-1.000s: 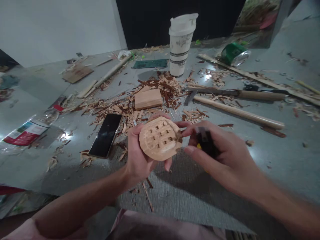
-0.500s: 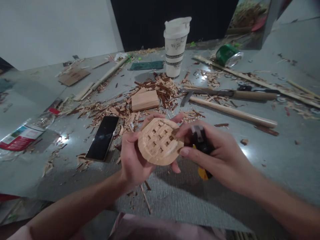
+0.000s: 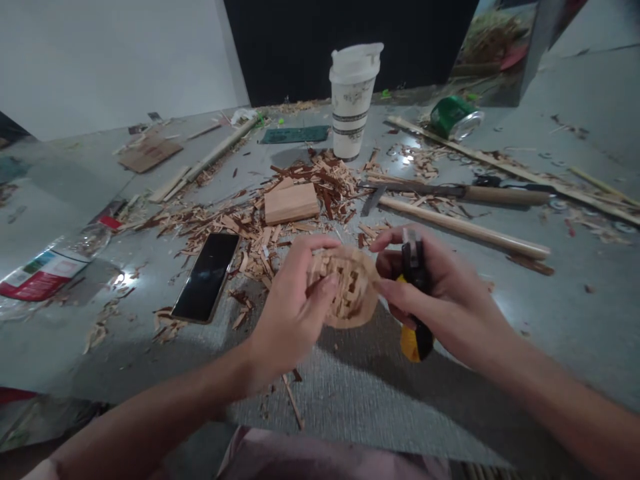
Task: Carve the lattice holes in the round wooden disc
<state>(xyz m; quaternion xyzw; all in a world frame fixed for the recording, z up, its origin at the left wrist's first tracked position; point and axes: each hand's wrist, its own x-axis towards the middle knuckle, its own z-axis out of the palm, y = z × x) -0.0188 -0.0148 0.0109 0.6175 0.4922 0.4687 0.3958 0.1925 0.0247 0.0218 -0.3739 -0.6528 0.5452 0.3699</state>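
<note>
My left hand (image 3: 295, 307) grips a round wooden disc (image 3: 350, 287) carved with a grid of square holes, held above the grey floor. The disc is tilted and blurred by motion, with my left thumb across its carved face. My right hand (image 3: 440, 300) is closed round a black and yellow utility knife (image 3: 414, 293), its yellow end pointing down, and its fingertips touch the disc's right edge. Wood shavings (image 3: 250, 227) lie scattered just beyond both hands.
A black phone (image 3: 207, 275) lies to the left. Beyond it are a wooden block (image 3: 291, 202), a paper cup with lid (image 3: 351, 100), a green can (image 3: 453, 117), a wooden-handled tool (image 3: 480, 193), long sticks (image 3: 465, 230) and a plastic bottle (image 3: 50, 263).
My left hand has turned the disc, so its carved face now tilts away and my thumb lies over it. The knife in my right hand now shows more of its yellow end.
</note>
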